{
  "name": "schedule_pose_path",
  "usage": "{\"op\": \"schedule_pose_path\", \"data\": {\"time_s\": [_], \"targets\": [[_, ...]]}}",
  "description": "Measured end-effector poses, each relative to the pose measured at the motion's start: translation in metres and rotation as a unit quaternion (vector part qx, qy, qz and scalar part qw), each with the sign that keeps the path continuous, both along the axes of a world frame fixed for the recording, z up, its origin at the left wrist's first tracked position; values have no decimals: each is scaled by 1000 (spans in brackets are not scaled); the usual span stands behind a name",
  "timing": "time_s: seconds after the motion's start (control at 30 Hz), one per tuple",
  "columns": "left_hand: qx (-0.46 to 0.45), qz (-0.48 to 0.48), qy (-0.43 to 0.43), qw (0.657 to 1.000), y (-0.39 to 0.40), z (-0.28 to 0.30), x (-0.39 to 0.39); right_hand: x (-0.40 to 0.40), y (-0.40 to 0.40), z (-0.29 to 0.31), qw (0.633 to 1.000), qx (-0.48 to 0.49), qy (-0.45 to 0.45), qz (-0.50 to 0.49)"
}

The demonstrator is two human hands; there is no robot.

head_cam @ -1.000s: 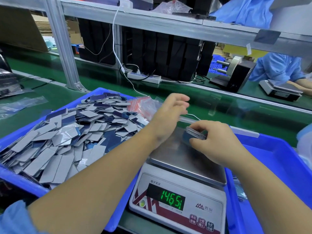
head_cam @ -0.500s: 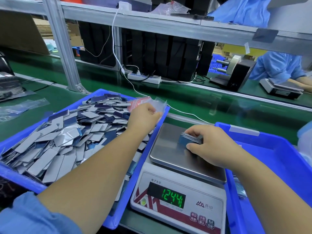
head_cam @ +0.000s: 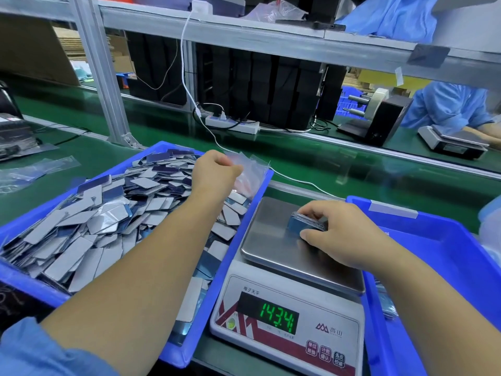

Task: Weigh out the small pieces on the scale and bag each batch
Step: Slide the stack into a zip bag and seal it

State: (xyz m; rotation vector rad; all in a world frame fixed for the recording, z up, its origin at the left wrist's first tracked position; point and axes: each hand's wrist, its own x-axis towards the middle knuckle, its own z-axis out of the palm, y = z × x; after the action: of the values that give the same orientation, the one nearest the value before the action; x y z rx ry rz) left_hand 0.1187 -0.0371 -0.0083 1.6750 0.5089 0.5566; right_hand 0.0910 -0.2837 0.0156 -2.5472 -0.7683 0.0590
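Scale (head_cam: 287, 302) between two blue trays (head_cam: 173, 346)

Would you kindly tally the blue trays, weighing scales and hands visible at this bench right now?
Blue trays: 2, the left tray heaped with pieces and the right tray.
Weighing scales: 2, the near scale and the far scale.
Hands: 2, the left hand pinching a clear bag, the right hand gripping a stack of pieces.
Total: 6

The left hand (head_cam: 214, 175) reaches forward with fingers curled in a pinch, while the right hand (head_cam: 343, 234) curls downward, gripping.
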Motion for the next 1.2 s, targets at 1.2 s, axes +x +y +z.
{"op": "schedule_pose_path", "data": {"time_s": [1.2], "targets": [[-138, -238, -161, 948, -56, 14, -27, 12, -10, 2, 889, 402, 217, -28]]}}
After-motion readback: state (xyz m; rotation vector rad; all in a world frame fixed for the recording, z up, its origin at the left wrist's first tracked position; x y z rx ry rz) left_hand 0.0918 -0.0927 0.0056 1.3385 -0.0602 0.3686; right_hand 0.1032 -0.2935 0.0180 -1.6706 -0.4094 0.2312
